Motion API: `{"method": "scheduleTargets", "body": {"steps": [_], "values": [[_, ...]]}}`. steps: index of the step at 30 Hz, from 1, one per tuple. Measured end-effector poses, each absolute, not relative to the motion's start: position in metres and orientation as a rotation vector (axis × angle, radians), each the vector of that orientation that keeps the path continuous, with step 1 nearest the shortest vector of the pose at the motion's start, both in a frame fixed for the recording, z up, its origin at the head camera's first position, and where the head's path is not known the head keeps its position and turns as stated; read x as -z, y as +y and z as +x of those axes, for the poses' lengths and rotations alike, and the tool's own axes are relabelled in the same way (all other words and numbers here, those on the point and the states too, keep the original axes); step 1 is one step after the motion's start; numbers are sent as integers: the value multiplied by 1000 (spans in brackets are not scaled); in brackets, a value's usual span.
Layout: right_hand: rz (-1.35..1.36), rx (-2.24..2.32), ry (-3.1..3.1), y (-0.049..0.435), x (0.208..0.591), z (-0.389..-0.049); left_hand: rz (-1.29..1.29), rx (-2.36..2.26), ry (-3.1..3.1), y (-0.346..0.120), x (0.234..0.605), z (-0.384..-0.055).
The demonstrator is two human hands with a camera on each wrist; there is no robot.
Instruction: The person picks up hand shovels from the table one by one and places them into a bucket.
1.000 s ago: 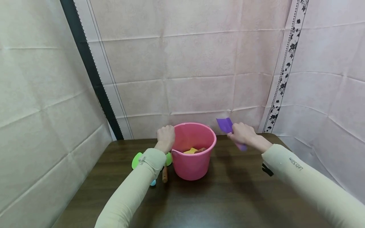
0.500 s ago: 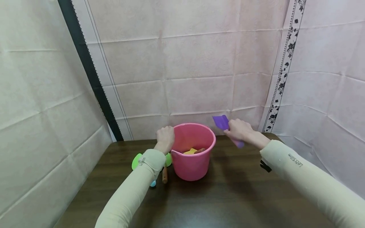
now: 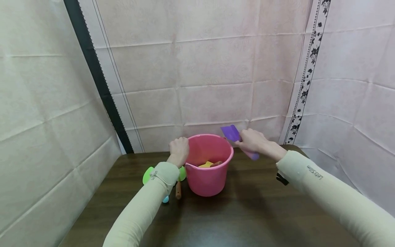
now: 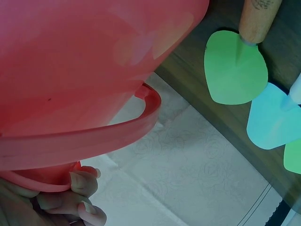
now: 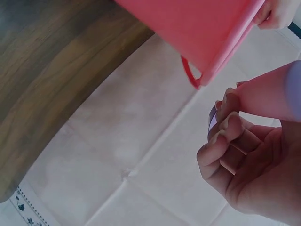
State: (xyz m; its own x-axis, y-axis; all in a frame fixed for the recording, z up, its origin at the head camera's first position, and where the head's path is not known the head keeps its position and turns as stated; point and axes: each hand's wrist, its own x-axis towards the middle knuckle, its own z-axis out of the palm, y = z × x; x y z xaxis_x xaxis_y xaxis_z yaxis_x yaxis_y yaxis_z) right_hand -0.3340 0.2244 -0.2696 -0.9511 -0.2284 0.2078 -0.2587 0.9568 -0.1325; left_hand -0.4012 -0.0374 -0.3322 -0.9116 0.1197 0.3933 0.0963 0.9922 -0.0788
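A pink bucket [image 3: 206, 181] stands upright at the middle back of the table. My left hand [image 3: 179, 150] grips its left rim; in the left wrist view, fingertips [image 4: 84, 182] curl at the rim beside the bucket's handle [image 4: 80, 141]. My right hand [image 3: 254, 140] holds a toy shovel with a purple blade [image 3: 230, 132] and a pink-and-purple grip [image 5: 263, 94]. The blade is raised at the bucket's right rim and overlaps it in the head view. Inside the bucket lie a yellow piece [image 3: 206, 164] and a brown one [image 3: 216, 163].
Left of the bucket, partly behind my left forearm, lie several flat-bladed tools: a green blade [image 4: 235, 68] with a wooden handle [image 4: 258, 21], a light blue blade [image 4: 270, 117] and another green blade [image 4: 292, 155]. Pale cloth [image 3: 216, 68] hangs behind the dark wooden table [image 3: 222, 223].
My right hand has moved left with the shovel, bringing its blade from beside the bucket to the right rim. My left hand and the bucket stay in place.
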Motion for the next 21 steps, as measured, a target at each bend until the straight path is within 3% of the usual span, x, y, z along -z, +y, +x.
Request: {"method": "scheduleTargets", "body": {"steps": [21], "values": [[628,-118,-3007,164,273,-343,-150,-36,-2711,-37,333,-401]]}}
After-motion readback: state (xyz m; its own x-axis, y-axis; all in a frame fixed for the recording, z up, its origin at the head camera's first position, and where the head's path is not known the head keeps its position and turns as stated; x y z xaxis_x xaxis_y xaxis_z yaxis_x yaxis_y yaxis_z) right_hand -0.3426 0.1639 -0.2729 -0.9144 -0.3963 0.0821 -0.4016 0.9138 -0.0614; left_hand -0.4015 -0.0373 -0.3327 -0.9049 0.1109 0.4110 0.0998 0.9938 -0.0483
